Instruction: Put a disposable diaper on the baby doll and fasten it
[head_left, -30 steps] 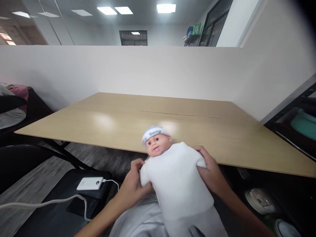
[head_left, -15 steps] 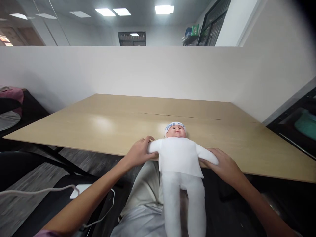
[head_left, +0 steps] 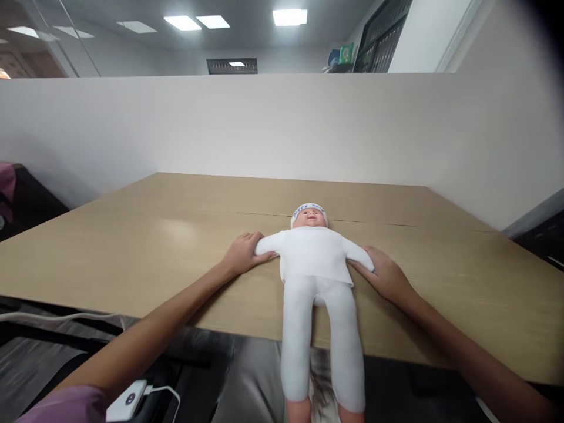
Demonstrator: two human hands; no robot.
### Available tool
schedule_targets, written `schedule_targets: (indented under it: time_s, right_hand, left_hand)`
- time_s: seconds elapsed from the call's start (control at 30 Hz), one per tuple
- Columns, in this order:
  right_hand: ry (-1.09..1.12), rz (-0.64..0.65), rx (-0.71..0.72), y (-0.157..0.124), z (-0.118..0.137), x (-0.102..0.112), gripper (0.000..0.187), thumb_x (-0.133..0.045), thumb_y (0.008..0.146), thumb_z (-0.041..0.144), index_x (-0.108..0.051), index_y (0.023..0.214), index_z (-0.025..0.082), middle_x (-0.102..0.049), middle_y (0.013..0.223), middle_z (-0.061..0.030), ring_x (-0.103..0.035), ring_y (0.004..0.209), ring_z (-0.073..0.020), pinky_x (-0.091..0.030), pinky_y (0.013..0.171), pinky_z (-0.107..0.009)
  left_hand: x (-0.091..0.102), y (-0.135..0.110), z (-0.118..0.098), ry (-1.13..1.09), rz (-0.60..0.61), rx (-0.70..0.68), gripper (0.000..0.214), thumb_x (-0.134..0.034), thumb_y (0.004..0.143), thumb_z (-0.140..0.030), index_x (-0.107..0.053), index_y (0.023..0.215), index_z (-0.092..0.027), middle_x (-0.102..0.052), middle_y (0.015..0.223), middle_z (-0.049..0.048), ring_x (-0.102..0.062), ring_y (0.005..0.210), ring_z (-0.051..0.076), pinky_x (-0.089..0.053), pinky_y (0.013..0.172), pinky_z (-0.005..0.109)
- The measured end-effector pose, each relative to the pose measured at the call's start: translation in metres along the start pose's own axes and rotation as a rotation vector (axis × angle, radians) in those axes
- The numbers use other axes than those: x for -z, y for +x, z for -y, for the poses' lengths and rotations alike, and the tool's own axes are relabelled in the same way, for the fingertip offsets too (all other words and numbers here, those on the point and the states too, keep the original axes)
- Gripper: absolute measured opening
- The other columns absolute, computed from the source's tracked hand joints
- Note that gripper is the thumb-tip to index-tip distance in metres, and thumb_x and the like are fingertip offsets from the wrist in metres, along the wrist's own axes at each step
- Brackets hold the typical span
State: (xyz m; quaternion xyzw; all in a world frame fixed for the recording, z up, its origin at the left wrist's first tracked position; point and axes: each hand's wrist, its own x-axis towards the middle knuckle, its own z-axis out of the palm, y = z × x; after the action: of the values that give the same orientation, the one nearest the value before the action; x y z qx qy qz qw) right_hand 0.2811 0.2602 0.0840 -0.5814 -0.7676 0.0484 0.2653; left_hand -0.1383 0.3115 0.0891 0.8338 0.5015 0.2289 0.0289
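A baby doll (head_left: 315, 258) in white clothes and a white-and-blue headband lies face up on the light wooden table (head_left: 154, 247), head away from me. Its legs hang over the table's near edge. My left hand (head_left: 242, 254) is closed around the doll's arm on the left side. My right hand (head_left: 384, 273) grips the doll's other arm, pressing it to the table. Both of the doll's arms are spread out to the sides.
A white partition wall (head_left: 220, 129) rises behind the table. A white power bank (head_left: 127, 402) with a white cable lies low at the left. A dark shelf edge (head_left: 541, 235) shows at the far right. My lap in grey trousers (head_left: 251, 388) is under the table edge.
The doll went from my lap up onto the table and slid further from me. Both hands shifted from its torso to its outspread arms, and my view moved closer to the table.
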Motion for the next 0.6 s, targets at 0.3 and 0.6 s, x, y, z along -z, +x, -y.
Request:
schedule_targets:
  time_s: [0.3,0.6]
  right_hand:
    - [-0.062,-0.069,0.009,0.114,-0.045,-0.038,0.039,-0.058,0.091,0.037,-0.065,0.126,0.023,-0.075,0.117,-0.0088,-0.069,0.101,-0.0301,-0.051,0.082,-0.038]
    - [-0.111,-0.188,0.055,0.178,-0.081,-0.058,0.049,-0.057,0.095,0.053,-0.065,0.128,0.018,-0.073,0.122,-0.0161,-0.065,0.109,-0.0356,-0.048,0.096,-0.047]
  left_hand:
    - [-0.026,0.101,0.054,0.060,-0.101,0.093,0.060,-0.060,0.090,-0.076,-0.064,0.110,-0.019,-0.072,0.100,0.0116,-0.065,0.096,0.032,-0.048,0.086,0.041]
    - [-0.048,0.149,0.093,0.049,-0.221,0.146,0.051,-0.064,0.094,-0.060,-0.060,0.124,-0.020,-0.070,0.122,0.0126,-0.060,0.112,0.034,-0.045,0.098,0.045]
